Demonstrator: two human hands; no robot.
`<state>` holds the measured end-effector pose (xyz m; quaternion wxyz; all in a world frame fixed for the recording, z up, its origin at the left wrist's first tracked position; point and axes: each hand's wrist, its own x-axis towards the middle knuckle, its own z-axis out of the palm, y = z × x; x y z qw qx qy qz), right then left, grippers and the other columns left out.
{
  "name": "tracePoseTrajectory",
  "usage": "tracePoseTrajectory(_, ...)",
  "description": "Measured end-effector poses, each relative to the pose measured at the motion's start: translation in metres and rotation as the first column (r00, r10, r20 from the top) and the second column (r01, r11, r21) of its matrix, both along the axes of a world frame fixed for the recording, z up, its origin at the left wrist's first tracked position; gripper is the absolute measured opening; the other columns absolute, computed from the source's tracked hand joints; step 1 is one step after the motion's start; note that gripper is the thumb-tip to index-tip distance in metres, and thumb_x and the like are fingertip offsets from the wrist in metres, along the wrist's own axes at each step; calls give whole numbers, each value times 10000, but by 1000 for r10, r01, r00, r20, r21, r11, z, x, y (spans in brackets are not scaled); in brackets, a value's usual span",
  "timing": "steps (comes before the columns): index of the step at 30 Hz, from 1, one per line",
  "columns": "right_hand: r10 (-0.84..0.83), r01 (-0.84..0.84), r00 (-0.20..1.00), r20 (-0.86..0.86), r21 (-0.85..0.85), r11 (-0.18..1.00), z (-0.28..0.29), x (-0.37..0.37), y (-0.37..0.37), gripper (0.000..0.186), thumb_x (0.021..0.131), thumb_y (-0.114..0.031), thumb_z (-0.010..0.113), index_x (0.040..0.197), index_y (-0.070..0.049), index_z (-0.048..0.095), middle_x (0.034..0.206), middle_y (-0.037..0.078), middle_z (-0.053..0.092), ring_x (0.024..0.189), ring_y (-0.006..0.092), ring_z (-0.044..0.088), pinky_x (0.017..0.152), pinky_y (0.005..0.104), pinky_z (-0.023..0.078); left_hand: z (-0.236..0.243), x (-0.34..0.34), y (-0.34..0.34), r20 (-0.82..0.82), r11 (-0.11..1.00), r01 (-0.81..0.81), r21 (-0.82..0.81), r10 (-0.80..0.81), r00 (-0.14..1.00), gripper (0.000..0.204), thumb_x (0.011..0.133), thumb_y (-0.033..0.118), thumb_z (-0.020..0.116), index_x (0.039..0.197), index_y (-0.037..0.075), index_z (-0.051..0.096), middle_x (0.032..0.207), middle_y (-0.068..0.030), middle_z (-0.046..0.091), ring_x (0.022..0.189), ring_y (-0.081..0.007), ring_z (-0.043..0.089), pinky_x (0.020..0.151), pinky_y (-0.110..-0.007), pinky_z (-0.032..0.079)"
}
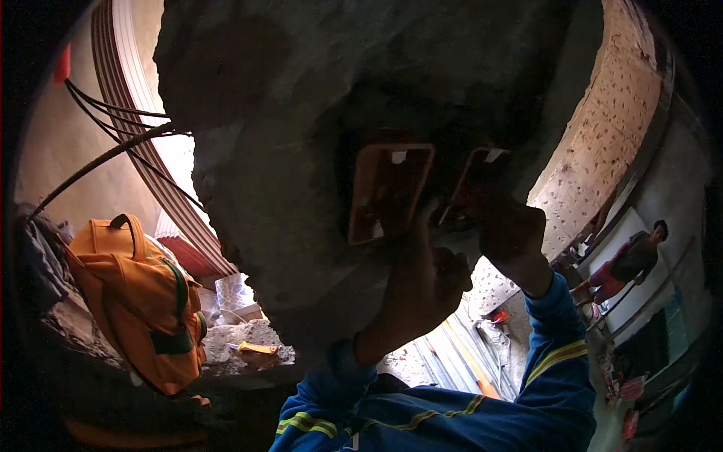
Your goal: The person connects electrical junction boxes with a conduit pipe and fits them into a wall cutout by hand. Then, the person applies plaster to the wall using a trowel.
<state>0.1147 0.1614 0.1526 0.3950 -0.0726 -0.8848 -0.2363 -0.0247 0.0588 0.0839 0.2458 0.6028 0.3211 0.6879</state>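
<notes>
Two rectangular wall boxes, like electrical back boxes, sit side by side in a dark plastered wall. The left box has a reddish-brown rim and pale tabs at top and bottom. My right hand is closed at the right box and covers much of it. Just below and between the boxes is my left hand, one digit stretched up toward the right box's lower left corner, the other fingers curled. Deep shadow hides whatever either hand grips.
An orange backpack rests on a rough ledge at left, near a yellow-handled knife. Black cables run to the wall's broken edge. Pipes or long strips lie below my arms. Another person stands far right.
</notes>
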Motion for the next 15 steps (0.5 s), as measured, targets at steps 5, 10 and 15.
tracePoseTrajectory(5, 22, -22, 1000, 2, 51, 998, 6, -9, -2, 442, 644, 15, 579, 1068, -89, 648, 972, 107, 660, 654, 237, 625, 503, 318, 486, 7, -6, 0, -228, 956, -240, 168, 275, 934, 696, 847, 54, 498, 1397, -34, 78, 745, -140, 583, 686, -208, 630, 674, -336, 494)
tracePoseTrajectory(10, 16, -16, 1000, 14, 59, 998, 9, -8, 0, 466, 637, 19, 589, 1087, -88, 648, 977, 103, 660, 554, 220, 564, 478, 300, 468, -1, -4, 0, -66, 995, -77, 61, 81, 995, 681, 850, 55, 506, 1394, -38, 107, 853, -174, 570, 721, -206, 627, 694, -334, 488)
tracePoseTrajectory(15, 10, -11, 1000, -22, -31, 999, 15, -6, -12, 386, 681, 36, 641, 1044, -93, 667, 979, 97, 662, 601, 218, 596, 504, 289, 483, -6, -1, 0, -144, 966, -227, 122, 243, 959, 664, 840, 57, 527, 1389, -37, 164, 874, -187, 575, 739, -219, 624, 705, -333, 485)
